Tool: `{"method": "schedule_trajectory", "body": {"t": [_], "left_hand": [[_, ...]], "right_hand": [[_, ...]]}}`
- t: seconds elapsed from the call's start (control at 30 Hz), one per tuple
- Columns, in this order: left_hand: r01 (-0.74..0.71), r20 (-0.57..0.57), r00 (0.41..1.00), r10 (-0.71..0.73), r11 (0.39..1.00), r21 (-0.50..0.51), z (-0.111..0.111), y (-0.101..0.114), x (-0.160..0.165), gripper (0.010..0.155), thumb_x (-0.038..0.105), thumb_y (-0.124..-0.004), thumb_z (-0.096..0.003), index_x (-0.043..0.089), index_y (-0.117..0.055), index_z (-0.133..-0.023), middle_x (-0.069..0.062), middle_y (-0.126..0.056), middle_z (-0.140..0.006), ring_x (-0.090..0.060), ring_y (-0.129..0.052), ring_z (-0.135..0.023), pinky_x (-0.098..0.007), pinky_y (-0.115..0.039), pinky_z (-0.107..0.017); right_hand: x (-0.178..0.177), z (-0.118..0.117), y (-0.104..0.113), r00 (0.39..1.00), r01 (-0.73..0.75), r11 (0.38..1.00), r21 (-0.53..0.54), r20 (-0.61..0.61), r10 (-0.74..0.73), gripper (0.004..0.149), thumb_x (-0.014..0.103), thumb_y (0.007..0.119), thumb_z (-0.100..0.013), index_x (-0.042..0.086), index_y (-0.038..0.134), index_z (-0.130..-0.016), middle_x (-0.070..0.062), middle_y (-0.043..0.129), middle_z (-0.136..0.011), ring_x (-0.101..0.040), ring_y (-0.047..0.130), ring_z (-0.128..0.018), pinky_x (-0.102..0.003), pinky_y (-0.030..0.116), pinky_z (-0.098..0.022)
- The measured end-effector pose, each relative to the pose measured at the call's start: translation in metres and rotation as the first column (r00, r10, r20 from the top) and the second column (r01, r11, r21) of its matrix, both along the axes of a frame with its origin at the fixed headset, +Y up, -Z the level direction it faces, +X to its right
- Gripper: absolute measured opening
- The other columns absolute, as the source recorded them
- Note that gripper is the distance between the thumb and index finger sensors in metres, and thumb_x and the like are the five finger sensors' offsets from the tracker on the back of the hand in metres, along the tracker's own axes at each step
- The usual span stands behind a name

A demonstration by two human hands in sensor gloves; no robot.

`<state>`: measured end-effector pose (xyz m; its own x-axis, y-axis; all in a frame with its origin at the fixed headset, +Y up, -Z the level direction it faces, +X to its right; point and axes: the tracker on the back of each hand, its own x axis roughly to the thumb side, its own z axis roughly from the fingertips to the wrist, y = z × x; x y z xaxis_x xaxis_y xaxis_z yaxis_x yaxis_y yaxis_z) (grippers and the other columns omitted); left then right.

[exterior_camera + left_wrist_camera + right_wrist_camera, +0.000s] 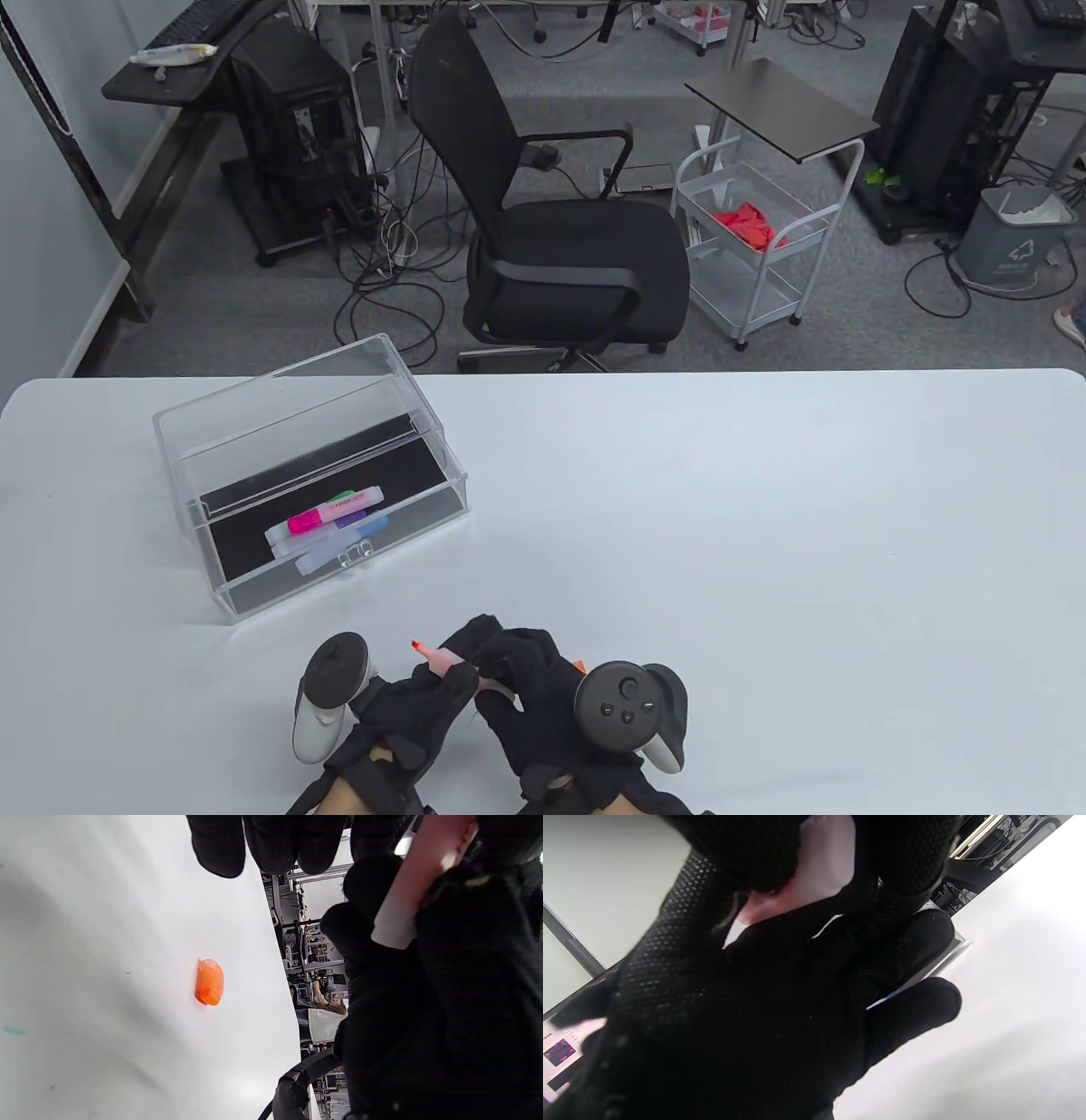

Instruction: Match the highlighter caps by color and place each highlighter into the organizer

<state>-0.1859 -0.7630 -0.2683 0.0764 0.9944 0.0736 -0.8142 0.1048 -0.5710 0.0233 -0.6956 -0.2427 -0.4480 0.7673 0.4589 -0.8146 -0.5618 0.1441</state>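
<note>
Low at the table's front edge, both gloved hands hold one uncapped orange highlighter (437, 654), its orange tip pointing up-left. My left hand (443, 682) pinches the barrel from below. My right hand (496, 658) curls its fingers over the rear of the barrel (818, 874). In the left wrist view the pale barrel (403, 895) runs between the gloves, and a loose orange cap (209, 982) lies on the white table. The clear organizer (254, 424) stands up-left of the hands, with several capped highlighters inside and a pink one (327, 514) on top.
The white table (721, 526) stretches to the right and back. An orange bit (579, 666) peeks out beside my right hand. Beyond the far edge stand a black office chair (560, 255) and a white trolley (751, 246).
</note>
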Motion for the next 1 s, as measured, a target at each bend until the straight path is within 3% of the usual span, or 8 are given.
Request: {"method": "schedule_trajectory", "body": {"t": [0.2, 0.37, 0.5, 0.67, 0.77, 1.0], "left_hand": [[-0.052, -0.043, 0.998, 0.053, 0.998, 0.017, -0.001, 0.003, -0.001, 0.068, 0.07, -0.056, -0.051, 0.044, -0.048, -0.113, 0.006, -0.039, -0.122, -0.031, -0.045, -0.119, -0.054, -0.051, -0.082], [-0.081, -0.17, 0.981, 0.09, 0.995, 0.056, -0.004, 0.009, -0.019, 0.065, 0.067, -0.058, -0.0511, 0.043, -0.052, -0.111, 0.006, -0.044, -0.121, -0.03, -0.049, -0.118, -0.053, -0.053, -0.082], [-0.044, -0.273, 0.96, 0.057, 0.998, 0.053, -0.006, 0.011, -0.036, 0.061, 0.064, -0.062, -0.0502, 0.041, -0.06, -0.107, 0.003, -0.058, -0.117, -0.034, -0.064, -0.114, -0.054, -0.063, -0.079], [0.108, -0.396, 0.916, -0.07, 0.991, 0.074, -0.008, 0.018, -0.053, 0.057, 0.06, -0.066, -0.0481, 0.036, -0.066, -0.1, 0.006, -0.081, -0.099, -0.034, -0.09, -0.098, -0.054, -0.079, -0.07], [0.184, -0.454, 0.881, -0.136, 0.981, 0.062, -0.008, 0.021, -0.061, 0.055, 0.059, -0.067, -0.0477, 0.037, -0.065, -0.098, 0.008, -0.081, -0.094, -0.033, -0.094, -0.091, -0.054, -0.087, -0.063], [0.351, -0.534, 0.799, -0.277, 0.936, 0.04, -0.009, 0.025, -0.074, 0.053, 0.057, -0.068, -0.0476, 0.037, -0.064, -0.096, 0.008, -0.078, -0.085, -0.028, -0.096, -0.069, -0.037, -0.095, -0.047]], "right_hand": [[-0.003, 0.007, 0.005, 0.986, -0.114, 0.99, 0.081, 0.131, 0.103, 0.057, 0.026, 0.089, -0.039, 0.022, 0.06, -0.087, -0.01, 0.061, -0.091, -0.028, 0.092, -0.076, -0.054, 0.078, -0.057], [0.004, 0.009, 0.007, 0.959, -0.207, 0.971, 0.117, 0.221, 0.178, 0.065, 0.036, 0.09, -0.038, 0.023, 0.057, -0.093, -0.01, 0.058, -0.097, -0.033, 0.08, -0.083, -0.06, 0.066, -0.062], [0.014, 0.004, 0.006, 0.933, -0.265, 0.959, 0.101, 0.278, 0.229, 0.069, 0.037, 0.09, -0.039, 0.026, 0.055, -0.097, -0.012, 0.052, -0.103, -0.037, 0.07, -0.089, -0.062, 0.058, -0.065], [0.033, -0.007, 0.005, 0.868, -0.354, 0.934, 0.058, 0.393, 0.304, 0.07, 0.039, 0.089, -0.039, 0.027, 0.055, -0.099, -0.013, 0.05, -0.107, -0.04, 0.065, -0.093, -0.064, 0.054, -0.067], [0.043, -0.013, 0.004, 0.83, -0.39, 0.92, 0.023, 0.441, 0.341, 0.07, 0.039, 0.089, -0.039, 0.027, 0.055, -0.099, -0.013, 0.05, -0.108, -0.04, 0.064, -0.094, -0.065, 0.053, -0.067], [0.072, -0.031, -0.009, 0.732, -0.443, 0.884, -0.151, 0.509, 0.454, 0.071, 0.041, 0.089, -0.04, 0.027, 0.055, -0.101, -0.014, 0.054, -0.108, -0.042, 0.064, -0.094, -0.066, 0.052, -0.067]]}}
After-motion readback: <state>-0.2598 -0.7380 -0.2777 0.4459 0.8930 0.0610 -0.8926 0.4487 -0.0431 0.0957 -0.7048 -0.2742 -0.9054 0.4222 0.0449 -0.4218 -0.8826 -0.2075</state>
